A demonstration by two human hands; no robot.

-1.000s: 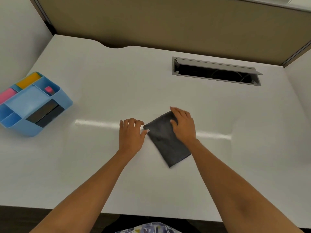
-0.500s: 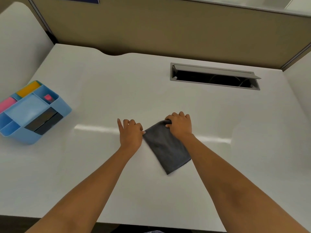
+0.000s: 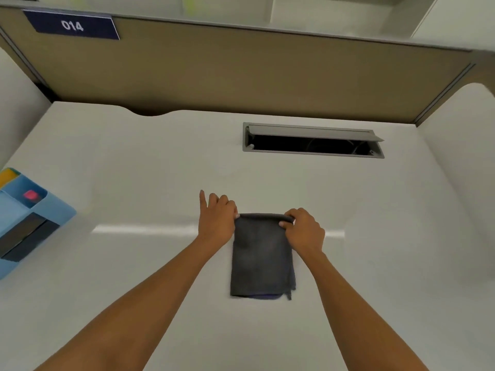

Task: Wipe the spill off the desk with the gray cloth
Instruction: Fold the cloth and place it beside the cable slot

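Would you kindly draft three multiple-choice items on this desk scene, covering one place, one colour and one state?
1. The light-blue plastic organizer tray sits where?
A left edge
B right edge
C centre

2. The folded microfibre cloth is what colour?
A yellow
B dark gray
C white

3. The metal cable hatch in the white desk is:
A closed
B open
C covered by cloth

Answers: 1 A, it is cut off at the picture's left edge. 2 B, gray between the left hand and right hand. 3 B, dark cavity shows.
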